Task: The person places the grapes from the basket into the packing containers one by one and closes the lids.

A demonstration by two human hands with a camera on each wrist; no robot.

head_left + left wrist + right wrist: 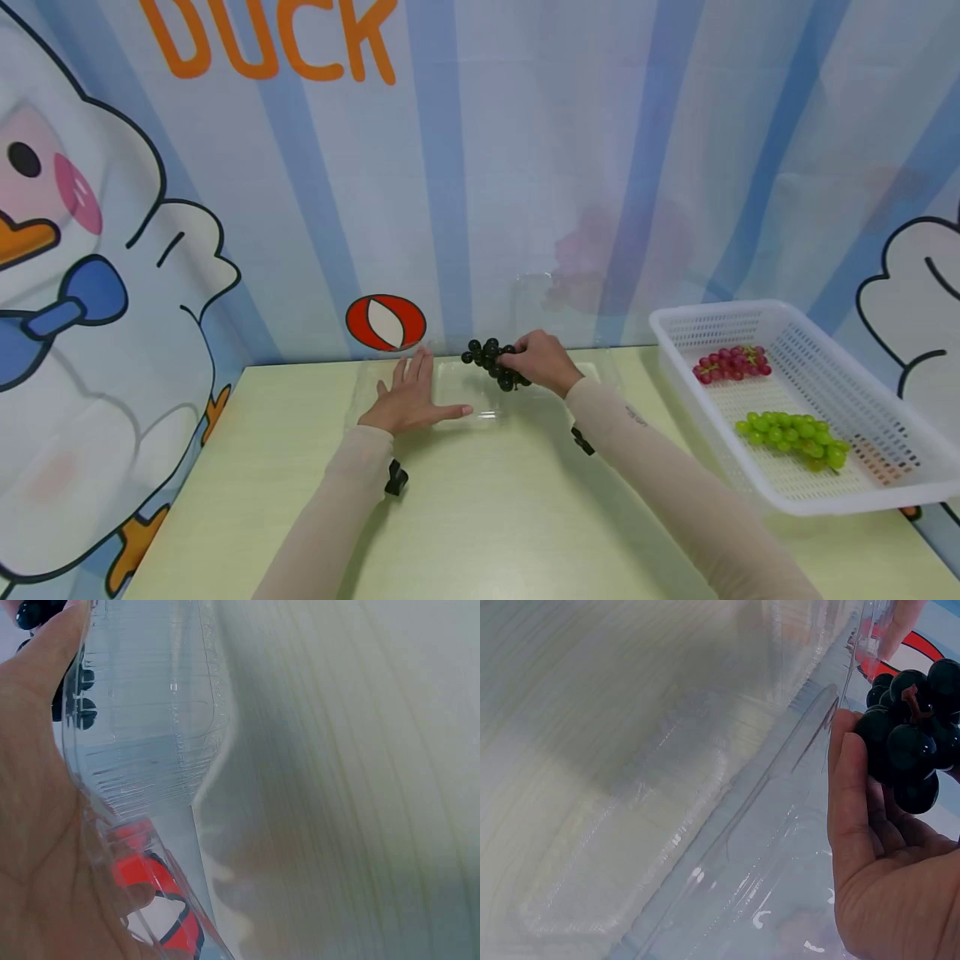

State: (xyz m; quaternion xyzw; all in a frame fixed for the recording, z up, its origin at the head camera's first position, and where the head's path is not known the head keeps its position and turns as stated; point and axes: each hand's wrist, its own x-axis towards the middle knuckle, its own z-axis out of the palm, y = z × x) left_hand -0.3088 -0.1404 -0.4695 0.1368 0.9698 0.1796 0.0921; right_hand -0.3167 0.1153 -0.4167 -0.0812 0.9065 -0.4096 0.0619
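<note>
In the head view, the right hand [542, 360] holds the black grapes [489, 358] at the clear container [463, 390], near the back edge of the table [465, 517]. The left hand [408, 400] spreads its fingers wide at the container's left part. Toward the table's right edge, a white basket [862, 498] holds red grapes [731, 364] and, nearer the front, green grapes [793, 435].

The left wrist view shows that hand against clear plastic, black berries beyond.

In the right wrist view, curled fingers cradle the black grapes; whether these touch the container cannot be told.
</note>
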